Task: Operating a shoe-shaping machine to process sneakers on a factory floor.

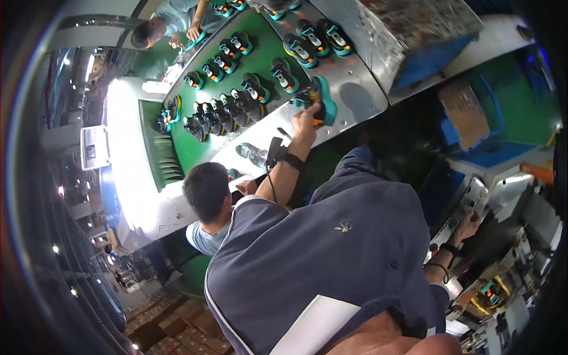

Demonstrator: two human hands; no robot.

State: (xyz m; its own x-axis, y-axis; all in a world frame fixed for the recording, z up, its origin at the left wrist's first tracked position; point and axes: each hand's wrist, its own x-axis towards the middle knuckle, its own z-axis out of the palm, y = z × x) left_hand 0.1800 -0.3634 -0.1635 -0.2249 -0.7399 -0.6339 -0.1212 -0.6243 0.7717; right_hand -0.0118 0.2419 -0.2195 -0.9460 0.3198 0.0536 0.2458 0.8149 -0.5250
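Observation:
My left hand is closed on a sneaker with a dark upper, orange patches and a teal sole. It holds the sneaker tilted at the edge of the metal worktop. On the far right, my right hand rests beside a grey metal machine part. Its fingers are small and partly hidden, so whether they grip anything does not show. Three similar sneakers stand on the worktop beyond my left hand.
Rows of sneakers stand on a green conveyor belt. A co-worker is close on my left; another person handles a shoe across the belt. A large metal box and a blue-framed chair are to the right.

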